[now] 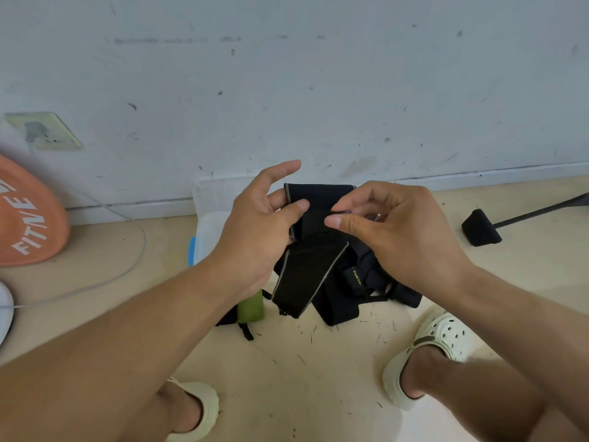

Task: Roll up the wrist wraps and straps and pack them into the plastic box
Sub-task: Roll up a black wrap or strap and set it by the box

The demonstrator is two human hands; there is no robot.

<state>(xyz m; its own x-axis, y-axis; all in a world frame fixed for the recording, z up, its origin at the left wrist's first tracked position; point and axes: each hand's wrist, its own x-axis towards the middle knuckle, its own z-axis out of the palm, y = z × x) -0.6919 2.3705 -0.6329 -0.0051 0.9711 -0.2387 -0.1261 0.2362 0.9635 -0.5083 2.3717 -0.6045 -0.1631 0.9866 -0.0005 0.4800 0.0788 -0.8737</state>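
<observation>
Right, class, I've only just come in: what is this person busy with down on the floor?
A person crouches over the floor and holds a black wrist wrap in both hands. The left hand pinches its upper end and the right hand curls round the fold beside it, while the tail hangs loose, not yet rolled. More black straps and a green roll lie below. The clear plastic box stands behind the left hand, by the wall.
</observation>
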